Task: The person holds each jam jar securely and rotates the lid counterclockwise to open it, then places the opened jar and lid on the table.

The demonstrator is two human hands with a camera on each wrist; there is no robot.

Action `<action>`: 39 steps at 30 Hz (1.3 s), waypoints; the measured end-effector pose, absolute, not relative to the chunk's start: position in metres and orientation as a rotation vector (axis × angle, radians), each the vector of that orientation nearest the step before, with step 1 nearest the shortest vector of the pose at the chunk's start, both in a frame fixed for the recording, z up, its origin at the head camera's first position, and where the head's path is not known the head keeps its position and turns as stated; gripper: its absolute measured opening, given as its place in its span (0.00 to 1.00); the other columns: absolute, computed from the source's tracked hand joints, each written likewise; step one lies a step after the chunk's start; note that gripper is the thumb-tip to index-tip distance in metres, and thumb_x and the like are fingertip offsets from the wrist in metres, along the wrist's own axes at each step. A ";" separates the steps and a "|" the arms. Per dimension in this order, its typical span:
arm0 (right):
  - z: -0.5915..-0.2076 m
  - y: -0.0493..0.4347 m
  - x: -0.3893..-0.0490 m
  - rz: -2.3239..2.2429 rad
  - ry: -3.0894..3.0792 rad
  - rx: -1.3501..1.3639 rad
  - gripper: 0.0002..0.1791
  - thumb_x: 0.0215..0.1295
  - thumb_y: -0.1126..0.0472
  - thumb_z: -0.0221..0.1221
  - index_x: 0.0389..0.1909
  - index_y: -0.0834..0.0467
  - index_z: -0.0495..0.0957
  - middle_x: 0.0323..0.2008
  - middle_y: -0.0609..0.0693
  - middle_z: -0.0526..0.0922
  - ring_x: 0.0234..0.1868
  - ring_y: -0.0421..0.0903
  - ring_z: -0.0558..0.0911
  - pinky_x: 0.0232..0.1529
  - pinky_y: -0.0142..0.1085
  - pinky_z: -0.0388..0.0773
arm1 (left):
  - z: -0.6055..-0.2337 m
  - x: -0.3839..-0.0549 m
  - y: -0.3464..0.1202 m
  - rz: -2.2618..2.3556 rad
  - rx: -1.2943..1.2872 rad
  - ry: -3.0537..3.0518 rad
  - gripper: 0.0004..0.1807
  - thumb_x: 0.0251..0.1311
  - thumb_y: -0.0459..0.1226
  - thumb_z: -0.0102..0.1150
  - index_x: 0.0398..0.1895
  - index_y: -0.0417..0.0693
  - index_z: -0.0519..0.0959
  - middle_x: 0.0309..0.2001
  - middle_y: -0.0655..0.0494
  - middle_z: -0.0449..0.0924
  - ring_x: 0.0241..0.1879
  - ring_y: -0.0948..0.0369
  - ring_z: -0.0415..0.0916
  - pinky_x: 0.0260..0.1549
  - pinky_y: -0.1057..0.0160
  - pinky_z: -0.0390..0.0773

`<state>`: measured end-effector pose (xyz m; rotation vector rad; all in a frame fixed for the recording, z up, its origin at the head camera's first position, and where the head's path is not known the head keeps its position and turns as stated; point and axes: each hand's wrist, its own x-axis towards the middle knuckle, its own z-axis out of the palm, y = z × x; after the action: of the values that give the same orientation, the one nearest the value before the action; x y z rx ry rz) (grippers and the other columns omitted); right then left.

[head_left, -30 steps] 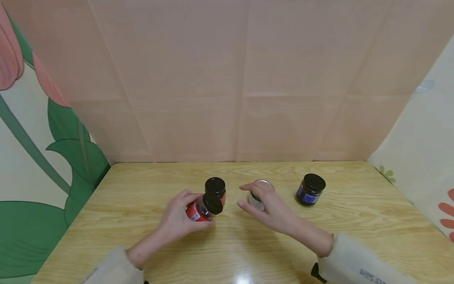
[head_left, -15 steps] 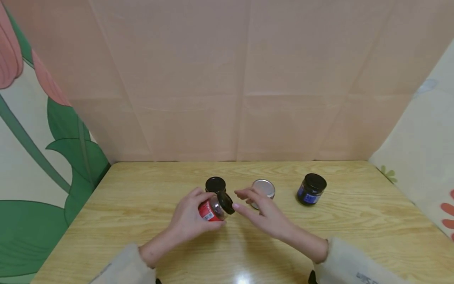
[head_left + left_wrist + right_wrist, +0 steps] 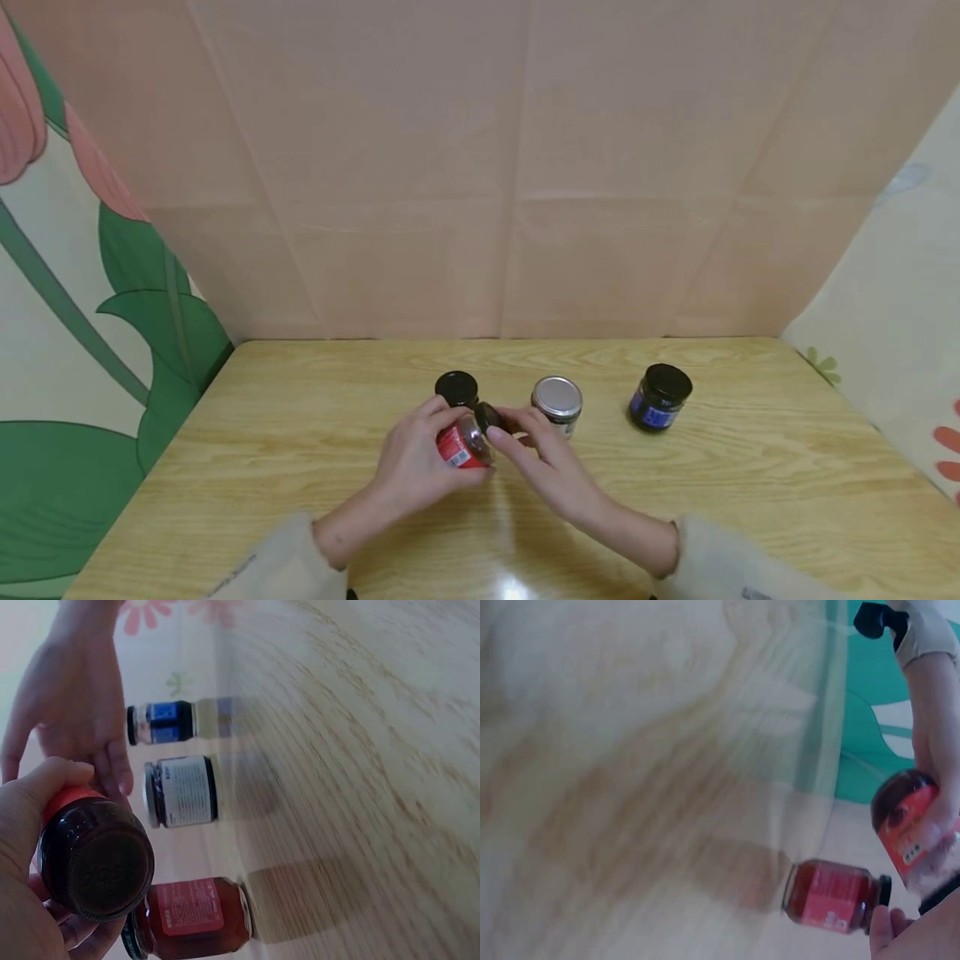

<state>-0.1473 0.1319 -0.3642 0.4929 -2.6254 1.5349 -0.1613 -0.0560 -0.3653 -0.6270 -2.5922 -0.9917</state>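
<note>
In the head view my left hand (image 3: 420, 454) grips a glass jar with a red label (image 3: 459, 447), tilted to the right above the table. Its dark base (image 3: 97, 866) faces the left wrist camera. My right hand (image 3: 551, 467) has thumb and fingers on either side of the jar's black lid (image 3: 489, 417). Just behind the held jar stands a second red-labelled jar (image 3: 829, 896), whose black top (image 3: 456, 387) shows in the head view. The right hand partly covers a silver-lidded jar (image 3: 557, 396) with a white label, standing behind it.
A black-lidded jar with a blue label (image 3: 660, 398) stands at the right on the wood-grain table (image 3: 315, 400). A pinkish sheet (image 3: 375, 167) hangs behind the table's far edge. Flower-patterned walls (image 3: 45, 500) flank both sides.
My left hand has carried the jar rightward and tipped its lid toward the right hand. The right hand's fingers, earlier apart from the jar, have come around the lid.
</note>
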 end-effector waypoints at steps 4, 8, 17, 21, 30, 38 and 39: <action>-0.367 0.126 -0.145 1.684 -2.567 0.362 0.19 0.69 0.52 0.53 0.56 0.55 0.77 0.49 0.49 0.77 0.51 0.44 0.76 0.51 0.38 0.73 | -0.366 -0.161 -0.051 -0.980 -0.625 -2.569 0.29 0.28 0.51 0.78 0.40 0.53 0.84 0.31 0.70 0.71 0.29 0.70 0.70 0.27 0.73 0.69; -0.370 0.119 -0.143 1.844 -2.486 0.242 0.19 0.67 0.52 0.55 0.55 0.56 0.77 0.49 0.51 0.77 0.50 0.45 0.76 0.50 0.38 0.73 | -0.367 -0.160 -0.048 -0.982 -0.611 -2.564 0.32 0.28 0.51 0.78 0.42 0.50 0.84 0.31 0.69 0.72 0.29 0.70 0.70 0.27 0.73 0.69; -0.373 0.104 -0.141 2.189 -2.240 0.012 0.25 0.65 0.54 0.59 0.60 0.61 0.73 0.57 0.56 0.76 0.56 0.46 0.76 0.55 0.33 0.71 | -0.367 -0.155 -0.041 -0.939 -0.560 -2.575 0.35 0.28 0.51 0.79 0.44 0.43 0.84 0.30 0.66 0.73 0.26 0.69 0.69 0.24 0.73 0.67; -0.372 0.098 -0.142 2.199 -2.212 -0.110 0.27 0.64 0.50 0.59 0.59 0.61 0.73 0.55 0.56 0.78 0.55 0.46 0.76 0.55 0.34 0.71 | -0.366 -0.153 -0.039 -0.937 -0.539 -2.589 0.35 0.27 0.52 0.78 0.43 0.44 0.84 0.30 0.66 0.72 0.26 0.69 0.70 0.24 0.73 0.68; -0.371 0.093 -0.142 2.216 -2.127 -0.223 0.27 0.60 0.52 0.63 0.58 0.61 0.75 0.54 0.56 0.79 0.52 0.44 0.77 0.53 0.31 0.71 | -0.366 -0.151 -0.038 -0.879 -0.549 -2.564 0.36 0.28 0.53 0.78 0.44 0.43 0.84 0.29 0.66 0.70 0.25 0.70 0.69 0.22 0.74 0.67; -0.373 0.096 -0.145 2.214 -2.086 -0.206 0.24 0.56 0.56 0.66 0.53 0.63 0.79 0.47 0.54 0.83 0.45 0.41 0.79 0.48 0.31 0.76 | -0.369 -0.151 -0.038 -0.890 -0.573 -2.534 0.33 0.27 0.53 0.78 0.40 0.45 0.84 0.28 0.68 0.70 0.24 0.72 0.67 0.21 0.74 0.66; -0.373 0.096 -0.145 2.219 -2.083 -0.204 0.24 0.56 0.57 0.67 0.52 0.63 0.79 0.46 0.54 0.83 0.45 0.41 0.79 0.47 0.31 0.76 | -0.369 -0.151 -0.038 -0.908 -0.576 -2.529 0.32 0.27 0.53 0.78 0.39 0.46 0.84 0.28 0.68 0.70 0.24 0.72 0.67 0.22 0.74 0.66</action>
<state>-0.1447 0.0965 -0.3728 -0.2042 -2.0826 2.2190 -0.1509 -0.0380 -0.3691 -0.5760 -2.5290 -0.9078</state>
